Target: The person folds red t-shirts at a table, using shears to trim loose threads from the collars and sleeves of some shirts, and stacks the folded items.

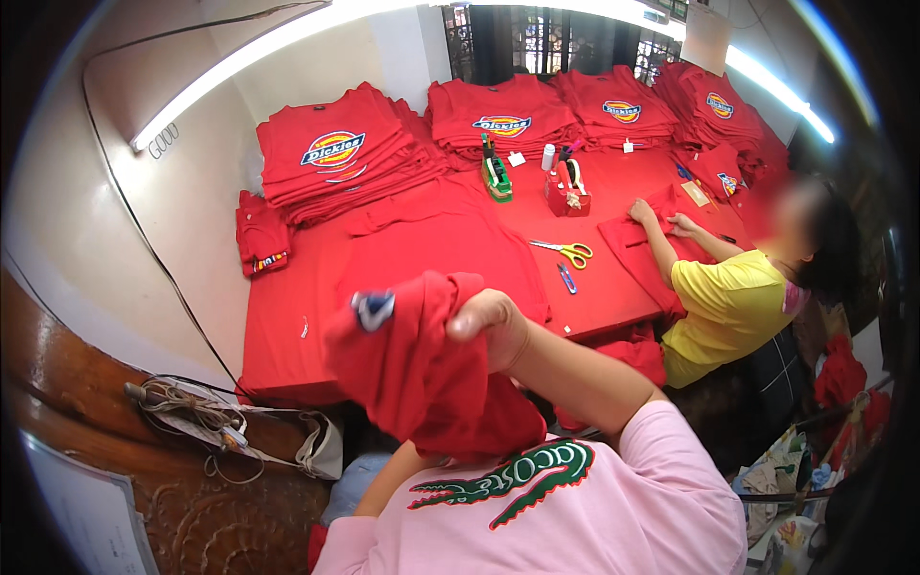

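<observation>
My right hand (491, 326) is closed on a bunched red shirt (412, 383), thumb on top, held up over the table's near edge. A patch of blue and white print shows at the shirt's upper left. Of my left arm only the forearm (391, 471) shows; the hand is hidden behind the cloth. Beyond the bundle, another red shirt (436, 254) lies spread on the red-covered table (278, 335). To its right are scissors (575, 254) with yellow handles and small blue thread snips (567, 279).
Stacks of folded red shirts (331, 144) line the back. A green tape dispenser (496, 180) and a red holder (570, 196) with pens stand mid-table. At the right, a person in yellow (728, 307) handles red cloth. Cords (192, 402) hang near the left wall.
</observation>
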A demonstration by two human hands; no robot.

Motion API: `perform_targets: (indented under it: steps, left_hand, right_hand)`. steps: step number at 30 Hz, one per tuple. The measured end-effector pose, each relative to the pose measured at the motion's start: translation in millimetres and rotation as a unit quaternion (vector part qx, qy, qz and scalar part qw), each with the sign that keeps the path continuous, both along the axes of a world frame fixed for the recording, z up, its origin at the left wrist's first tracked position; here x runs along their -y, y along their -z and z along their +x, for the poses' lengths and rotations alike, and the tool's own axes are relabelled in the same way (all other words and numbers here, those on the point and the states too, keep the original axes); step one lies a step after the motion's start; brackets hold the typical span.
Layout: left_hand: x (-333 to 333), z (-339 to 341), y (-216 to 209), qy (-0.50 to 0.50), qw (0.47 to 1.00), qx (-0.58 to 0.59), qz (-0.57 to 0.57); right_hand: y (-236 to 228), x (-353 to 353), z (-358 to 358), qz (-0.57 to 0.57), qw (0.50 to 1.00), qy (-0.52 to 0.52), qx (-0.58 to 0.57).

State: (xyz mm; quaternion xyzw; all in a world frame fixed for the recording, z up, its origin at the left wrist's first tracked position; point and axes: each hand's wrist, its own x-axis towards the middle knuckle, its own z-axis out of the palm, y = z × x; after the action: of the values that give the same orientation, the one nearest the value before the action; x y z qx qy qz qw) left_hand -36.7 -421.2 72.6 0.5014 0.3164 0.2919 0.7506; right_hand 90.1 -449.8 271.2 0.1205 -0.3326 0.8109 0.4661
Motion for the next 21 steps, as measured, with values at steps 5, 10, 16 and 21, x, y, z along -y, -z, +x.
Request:
perform_targets:
  steps: [5, 10, 16, 21]
  left_hand:
    - [-64, -31, -190, 0.147, 0.954, -0.032, 0.259]
    - [-66, -64, -305, 0.477, 0.677, -0.471, 0.303]
    - [-67, -100, -340, 0.313, 0.503, -0.712, 0.377]
    - [-81, -97, -398, -0.042, 0.619, -0.243, 0.746]
  right_hand:
    - [-25, 31, 97, 0.198, 0.732, -0.054, 0.650]
    - [-67, 68, 137, 0.357, 0.279, 0.083, 0.888]
    - [-134, 87, 199, 0.346, -0.013, 0.278, 0.896]
    - [-200, 117, 207, 0.395, -0.228, 0.664, 0.593]
